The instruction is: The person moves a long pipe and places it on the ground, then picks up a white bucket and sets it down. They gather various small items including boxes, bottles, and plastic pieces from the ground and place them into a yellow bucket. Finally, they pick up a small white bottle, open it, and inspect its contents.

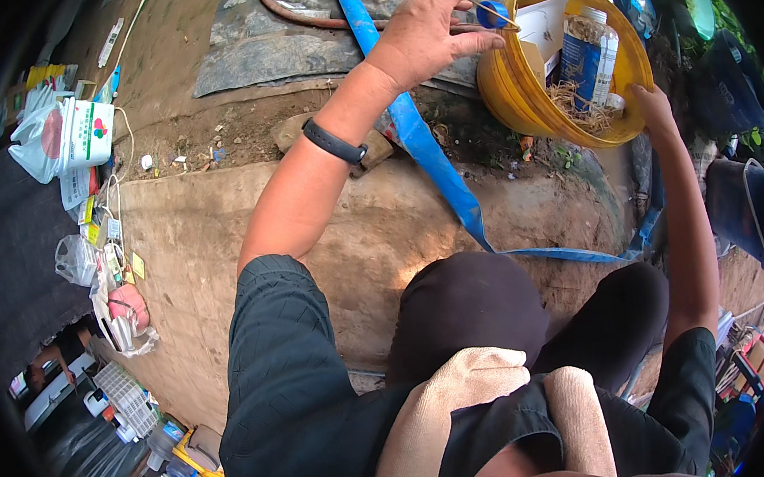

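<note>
My right hand (656, 107) grips the rim of a yellow plastic bucket (501, 84), which tilts so that its mouth faces me. Thumb and fingers of my left hand (430, 26) are spread at the bucket's opposite side. Close to those fingertips is the blue grip (492, 15) of the bucket's thin handle; I see no firm hold on it. Inside the bucket are a clear bottle (585, 58) with a blue-and-white label and white cap, a white card piece (542, 24) and dry straw (575, 102).
A flat blue hose (428, 132) crosses the ground past a stone (295, 135). Dark buckets (742, 206) stand at right. Along the left edge lie a white bag (85, 133), a cable and a pink bundle (127, 306). A white crate (127, 399) sits lower left, near another person's arm (55, 361).
</note>
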Available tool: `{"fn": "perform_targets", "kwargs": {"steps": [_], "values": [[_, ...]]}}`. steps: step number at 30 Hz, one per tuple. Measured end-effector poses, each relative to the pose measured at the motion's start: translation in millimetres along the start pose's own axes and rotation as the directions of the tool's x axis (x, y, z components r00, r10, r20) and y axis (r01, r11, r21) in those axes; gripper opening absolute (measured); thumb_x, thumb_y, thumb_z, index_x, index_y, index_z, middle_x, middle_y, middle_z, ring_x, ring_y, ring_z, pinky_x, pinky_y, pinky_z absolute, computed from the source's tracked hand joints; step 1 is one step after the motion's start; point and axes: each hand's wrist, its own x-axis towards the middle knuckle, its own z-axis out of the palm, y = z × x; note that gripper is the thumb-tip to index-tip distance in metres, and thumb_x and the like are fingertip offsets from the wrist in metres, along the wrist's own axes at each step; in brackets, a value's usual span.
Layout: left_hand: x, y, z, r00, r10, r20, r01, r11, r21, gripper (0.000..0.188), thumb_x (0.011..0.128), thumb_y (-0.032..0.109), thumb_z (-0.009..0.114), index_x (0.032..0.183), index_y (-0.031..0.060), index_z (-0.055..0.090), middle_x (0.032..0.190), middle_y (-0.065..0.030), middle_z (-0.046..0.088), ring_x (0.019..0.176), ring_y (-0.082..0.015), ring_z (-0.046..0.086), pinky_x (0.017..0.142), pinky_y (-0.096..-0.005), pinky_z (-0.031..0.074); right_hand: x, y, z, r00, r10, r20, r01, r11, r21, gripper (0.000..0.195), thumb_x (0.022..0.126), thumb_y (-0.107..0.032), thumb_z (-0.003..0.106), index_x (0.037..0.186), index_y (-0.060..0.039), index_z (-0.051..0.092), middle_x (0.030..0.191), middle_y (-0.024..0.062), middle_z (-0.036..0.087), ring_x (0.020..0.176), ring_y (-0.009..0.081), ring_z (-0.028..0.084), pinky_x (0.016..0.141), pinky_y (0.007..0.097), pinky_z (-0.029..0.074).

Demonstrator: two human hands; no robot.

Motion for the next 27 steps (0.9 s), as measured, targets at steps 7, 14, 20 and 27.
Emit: {"fn": "perform_targets", "kwargs": {"steps": [7, 14, 20, 27], "values": [[-82.6, -107.0, -86.3, 0.814, -0.552, 0.181, 0.279, 0.645, 0.712, 0.077, 0.073, 0.033, 0.086, 0.139, 0.0088, 0.054, 0.136, -0.0186, 0.055, 0.129, -0.0339, 0.054, 0.107, -0.0424, 0.047, -17.6, -20.7, 7.3, 0.998, 0.054, -0.011, -0.055, 0.993, -0.107, 0.036, 0.098, -0.029, 0.057, 0.124, -0.0054, 0.060, 0.100, 0.0080, 0.069, 0.075, 0.0191, 0.070, 0.056, 0.0319, 0.057], [-167.3, -150.2, -110.4, 0.415, -0.808, 0.418, 0.104, 0.499, 0.860, 0.089, 0.058, 0.019, 0.094, 0.137, 0.0117, 0.054, 0.134, -0.0123, 0.058, 0.126, -0.0340, 0.055, 0.104, -0.0423, 0.048, -6.8, -1.9, 2.3, 0.999, 0.037, 0.011, -0.037, 0.998, -0.043, 0.037, 0.098, -0.029, 0.057, 0.127, -0.0070, 0.059, 0.101, 0.0080, 0.069, 0.077, 0.0203, 0.071, 0.059, 0.0354, 0.059], [-170.8, -132.7, -110.3, 0.517, -0.734, 0.439, -0.015, 0.506, 0.863, 0.079, 0.060, 0.019, 0.092, 0.127, 0.0074, 0.053, 0.113, -0.0158, 0.062, 0.112, -0.0366, 0.060, 0.095, -0.0445, 0.051, -4.8, 1.4, -0.5, 1.000, 0.005, -0.031, -0.008, 0.994, -0.113, 0.037, 0.097, -0.028, 0.058, 0.125, -0.0039, 0.060, 0.098, 0.0101, 0.070, 0.077, 0.0211, 0.071, 0.058, 0.0361, 0.059], [-242.7, -53.1, -122.0, 0.515, -0.834, 0.201, 0.215, 0.352, 0.911, 0.070, 0.067, 0.049, 0.081, 0.116, 0.0053, 0.055, 0.107, -0.0177, 0.065, 0.100, -0.0374, 0.065, 0.082, -0.0469, 0.055, -9.3, 8.0, 1.5, 0.998, -0.046, -0.047, 0.041, 0.994, -0.103, 0.039, 0.096, -0.028, 0.059, 0.124, -0.0019, 0.061, 0.098, 0.0114, 0.070, 0.076, 0.0229, 0.071, 0.059, 0.0357, 0.059]]}}
